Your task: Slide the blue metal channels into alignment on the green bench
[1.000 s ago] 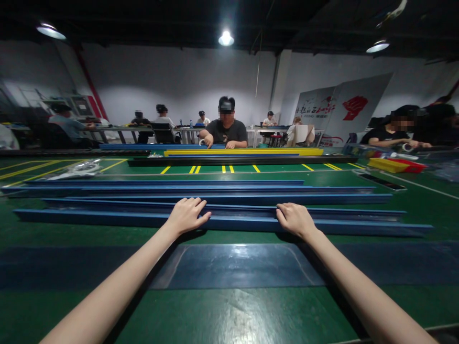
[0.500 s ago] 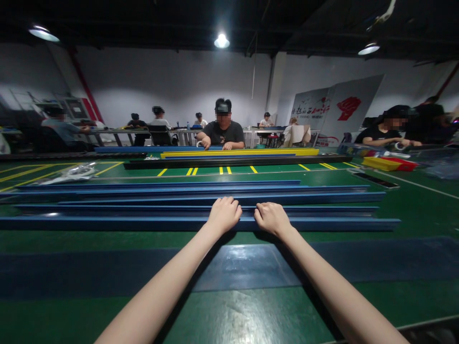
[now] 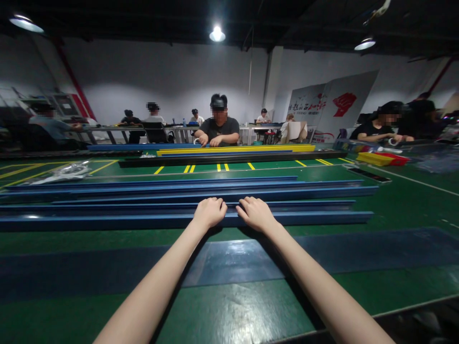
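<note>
A long blue channel strip (image 3: 304, 218) lies crosswise on the green table, its open side facing up. My left hand (image 3: 210, 211) is closed over it, fingers curled across the far wall. Close beside it on the right, my right hand (image 3: 256, 212) grips the same channel with bent fingers, a short gap between the two. The fingertips are partly hidden inside the profile. Behind this one lie several similar blue channel strips (image 3: 322, 191). A clear flat plastic sheet (image 3: 344, 253) stretches across the table under my forearms.
Yellow strips (image 3: 251, 149) and a black strip (image 3: 215, 160) lie further back, before a person (image 3: 219, 126) seated opposite. A phone-like dark slab (image 3: 369, 174), yellow and red trays (image 3: 380, 159) are at right. A clear plastic bag (image 3: 68, 172) sits at left.
Both hands have moved left, and the near blue channel has slid left with them; its right end now lies further left. The view has also shifted slightly.
</note>
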`<state>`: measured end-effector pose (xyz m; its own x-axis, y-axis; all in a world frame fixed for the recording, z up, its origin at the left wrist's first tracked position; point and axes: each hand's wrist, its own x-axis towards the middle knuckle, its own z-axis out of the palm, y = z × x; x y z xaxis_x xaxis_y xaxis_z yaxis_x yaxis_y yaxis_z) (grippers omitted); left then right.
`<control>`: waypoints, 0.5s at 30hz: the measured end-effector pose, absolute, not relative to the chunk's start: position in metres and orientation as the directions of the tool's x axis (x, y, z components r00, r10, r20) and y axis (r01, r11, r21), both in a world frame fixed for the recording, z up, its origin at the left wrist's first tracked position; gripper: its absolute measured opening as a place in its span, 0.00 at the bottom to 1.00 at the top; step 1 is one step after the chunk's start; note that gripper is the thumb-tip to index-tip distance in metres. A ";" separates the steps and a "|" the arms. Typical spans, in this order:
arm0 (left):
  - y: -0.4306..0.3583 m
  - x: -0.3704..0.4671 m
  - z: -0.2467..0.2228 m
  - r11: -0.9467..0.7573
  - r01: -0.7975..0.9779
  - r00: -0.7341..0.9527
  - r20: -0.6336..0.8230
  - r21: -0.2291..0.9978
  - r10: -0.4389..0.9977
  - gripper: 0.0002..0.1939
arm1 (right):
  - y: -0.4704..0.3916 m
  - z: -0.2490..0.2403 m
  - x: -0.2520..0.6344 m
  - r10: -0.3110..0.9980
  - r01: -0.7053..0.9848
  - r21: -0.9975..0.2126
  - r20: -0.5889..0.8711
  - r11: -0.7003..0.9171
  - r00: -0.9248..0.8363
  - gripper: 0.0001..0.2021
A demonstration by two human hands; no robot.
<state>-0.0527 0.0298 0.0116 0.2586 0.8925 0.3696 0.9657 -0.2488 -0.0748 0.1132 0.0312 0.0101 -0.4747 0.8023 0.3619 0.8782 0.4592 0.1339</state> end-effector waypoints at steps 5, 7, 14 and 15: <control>0.031 -0.080 0.011 -0.208 0.975 0.223 0.349 -0.083 0.910 0.18 | 0.034 0.007 0.141 0.826 0.902 0.132 0.363 0.412 -0.431 0.20; 0.031 -0.091 0.011 -0.197 0.976 0.217 0.337 -0.092 0.916 0.18 | 0.035 0.006 0.157 0.847 0.920 0.137 0.360 0.367 -0.392 0.20; 0.030 -0.109 0.010 -0.248 0.960 0.277 0.318 -0.129 0.907 0.18 | 0.039 0.006 0.183 0.880 0.941 0.182 0.339 0.286 -0.333 0.19; 0.029 -0.109 0.010 -0.261 0.955 0.293 0.312 -0.142 0.904 0.18 | 0.039 0.006 0.181 0.882 0.944 0.188 0.346 0.269 -0.320 0.19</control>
<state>-0.1088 0.0295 0.0100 0.2930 0.9039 0.3116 0.9550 -0.2608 -0.1415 0.1809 0.0394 0.0060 -0.3205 0.8817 0.3463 0.9445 0.2693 0.1884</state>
